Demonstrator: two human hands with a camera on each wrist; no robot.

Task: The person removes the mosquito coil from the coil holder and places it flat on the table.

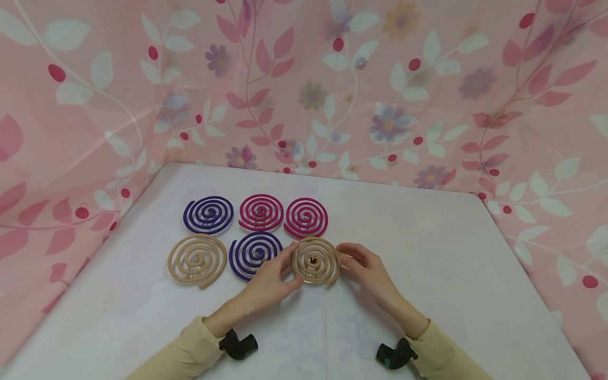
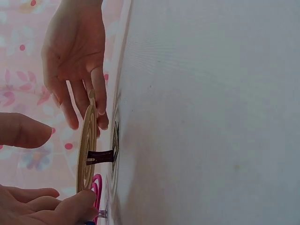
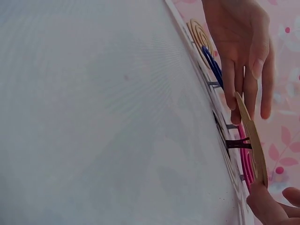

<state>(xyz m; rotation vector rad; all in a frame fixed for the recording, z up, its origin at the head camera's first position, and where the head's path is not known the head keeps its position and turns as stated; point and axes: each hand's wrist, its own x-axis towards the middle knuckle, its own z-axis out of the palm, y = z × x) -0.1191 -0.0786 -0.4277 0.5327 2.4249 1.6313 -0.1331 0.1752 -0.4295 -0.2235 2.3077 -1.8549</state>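
Tan and thin as a biscuit, the coiled spiral [image 3: 256,140] sits at the right end of the front row, raised on a dark stem [image 3: 238,143] above the table. I see my left hand [image 1: 275,277] and right hand [image 1: 366,266] flanking it, fingertips at opposite edges. Neither is clenched: the fingers are loosely extended, and both thumbs stand clear of the rim. Whether fingers or stem bear the weight, I can't tell.

Uneven pressure is what worries me: more push from one side could tip the disc off that narrow perch, and a squeeze might snap the outer ring, which I judge brittle.

Just left, the near purple spiral [image 1: 258,254] lies partly behind my left hand; a careless sweep of those fingers could knock it. Beyond it sits a second tan spiral [image 1: 195,259], and the back row holds another purple one [image 1: 211,212] and two magenta spirals [image 1: 260,211]. With such slim gaps, I'd expect one bump to carry into a neighbour. White tabletop [image 1: 451,253] spreads beneath, with pink floral cloth [image 1: 427,153] hanging behind.
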